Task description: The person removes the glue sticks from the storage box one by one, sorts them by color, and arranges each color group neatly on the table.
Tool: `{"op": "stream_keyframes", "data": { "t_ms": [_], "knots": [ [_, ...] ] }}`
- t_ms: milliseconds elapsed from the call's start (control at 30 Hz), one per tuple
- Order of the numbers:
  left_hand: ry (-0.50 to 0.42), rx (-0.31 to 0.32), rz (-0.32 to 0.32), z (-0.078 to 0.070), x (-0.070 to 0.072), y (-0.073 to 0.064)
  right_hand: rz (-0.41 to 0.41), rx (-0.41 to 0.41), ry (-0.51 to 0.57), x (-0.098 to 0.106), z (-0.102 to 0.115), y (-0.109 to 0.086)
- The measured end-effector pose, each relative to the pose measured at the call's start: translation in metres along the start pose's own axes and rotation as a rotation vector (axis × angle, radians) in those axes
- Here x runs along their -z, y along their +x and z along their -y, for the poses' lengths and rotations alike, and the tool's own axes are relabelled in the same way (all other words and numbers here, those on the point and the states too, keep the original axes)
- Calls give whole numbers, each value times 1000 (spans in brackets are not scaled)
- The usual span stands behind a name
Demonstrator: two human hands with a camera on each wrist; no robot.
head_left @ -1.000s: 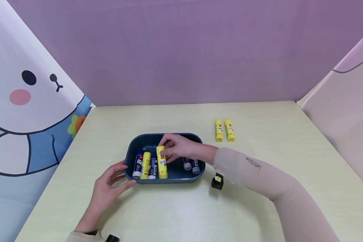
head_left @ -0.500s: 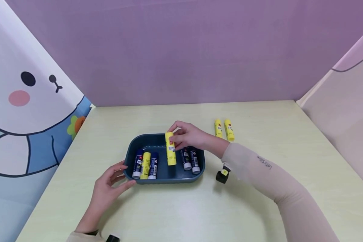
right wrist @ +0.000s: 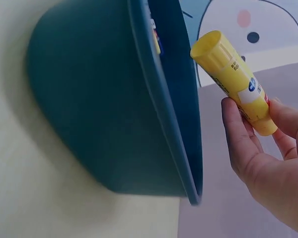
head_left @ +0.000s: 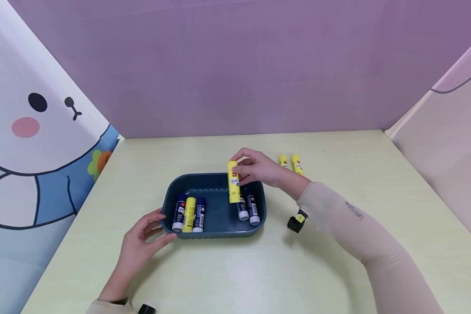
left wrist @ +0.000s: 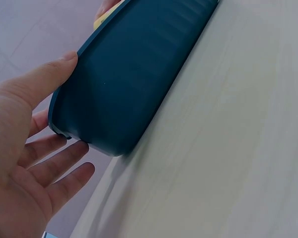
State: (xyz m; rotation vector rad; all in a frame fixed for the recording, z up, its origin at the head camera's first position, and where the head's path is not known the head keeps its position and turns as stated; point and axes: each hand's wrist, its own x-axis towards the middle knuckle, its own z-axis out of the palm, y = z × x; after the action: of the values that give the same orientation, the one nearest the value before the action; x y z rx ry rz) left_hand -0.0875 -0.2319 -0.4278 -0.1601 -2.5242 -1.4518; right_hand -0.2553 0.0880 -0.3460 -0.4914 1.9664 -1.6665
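My right hand (head_left: 261, 168) pinches a yellow glue stick (head_left: 233, 182) between thumb and fingers, raised over the right half of a dark blue plastic bin (head_left: 220, 234). In the right wrist view the held stick's hollow end faces away from the palm. Along the bin's left side lie a dark blue glue stick (head_left: 179, 213), a yellow glue stick (head_left: 189, 214) and another dark blue one (head_left: 199, 215). Two more dark blue glue sticks (head_left: 253, 210) lie at its right, one partly behind the held stick. My left hand (head_left: 141, 240) holds the bin's left corner, thumb (left wrist: 59, 69) at the rim.
Two yellow glue sticks (head_left: 297, 164) lie on the pale table (head_left: 235, 279) behind my right wrist, partly covered by it. A purple partition (head_left: 251, 69) rises at the table's back edge, with printed cloth (head_left: 8, 144) on the left.
My right hand has lifted the yellow glue stick from between the others in the bin and moved it up and to the right. The left hand stays at the bin's corner.
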Motion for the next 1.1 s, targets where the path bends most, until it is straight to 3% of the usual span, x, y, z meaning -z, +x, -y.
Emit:
{"op": "stream_keyframes", "data": {
  "t_ms": [467, 733, 1100],
  "knots": [
    [-8, -2, -6, 2, 1, 0, -137, -2, -68, 28, 7, -10],
    [-9, 7, -4, 1, 0, -1, -213, -53, -54, 43, 4, -14],
    [-7, 0, -2, 0, 0, 0, -283, -53, -48, 68, -3, -20]
  ]
}}
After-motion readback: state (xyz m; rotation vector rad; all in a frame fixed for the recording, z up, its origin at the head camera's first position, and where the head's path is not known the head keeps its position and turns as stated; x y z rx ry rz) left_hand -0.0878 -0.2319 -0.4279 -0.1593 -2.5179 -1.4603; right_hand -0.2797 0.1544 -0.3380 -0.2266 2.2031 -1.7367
